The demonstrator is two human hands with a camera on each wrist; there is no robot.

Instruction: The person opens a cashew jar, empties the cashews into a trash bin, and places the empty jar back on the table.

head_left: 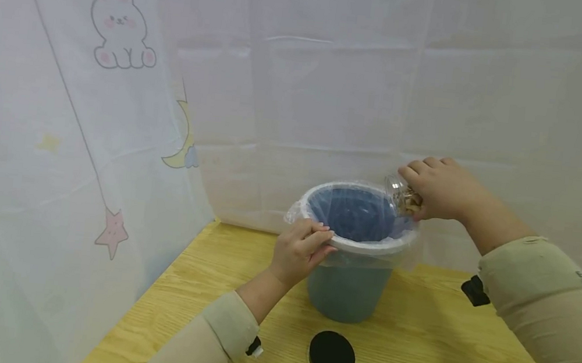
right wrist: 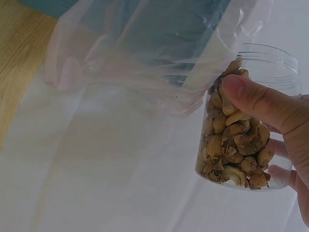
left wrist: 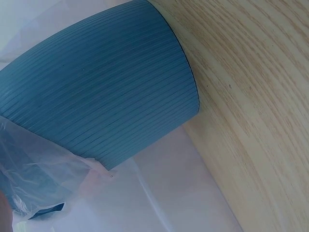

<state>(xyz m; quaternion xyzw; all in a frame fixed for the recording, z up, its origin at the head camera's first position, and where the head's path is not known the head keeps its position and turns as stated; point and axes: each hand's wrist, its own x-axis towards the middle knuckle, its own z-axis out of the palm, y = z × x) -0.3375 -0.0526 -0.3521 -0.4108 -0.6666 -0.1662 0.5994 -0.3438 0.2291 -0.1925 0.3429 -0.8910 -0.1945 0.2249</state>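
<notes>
A blue-green trash bin (head_left: 349, 292) with a white rim stands on the table, lined with a clear plastic bag (right wrist: 111, 53) folded over its rim. My left hand (head_left: 300, 251) grips the near-left rim through the bag; only a sliver of it shows in the left wrist view. My right hand (head_left: 445, 190) holds a clear jar (head_left: 394, 190) without a lid, tilted at the bin's right rim with its mouth toward the opening. Brown cashew nuts (right wrist: 241, 145), some with bits of skin, are inside the jar. A round black lid (head_left: 332, 356) lies in front of the bin.
The wood-grain table (head_left: 400, 355) ends at a pale hanging sheet (head_left: 304, 101) close behind the bin. On the left, another sheet carries a rabbit drawing (head_left: 122, 25) and stars. Small black devices (head_left: 475, 291) sit at both wrists.
</notes>
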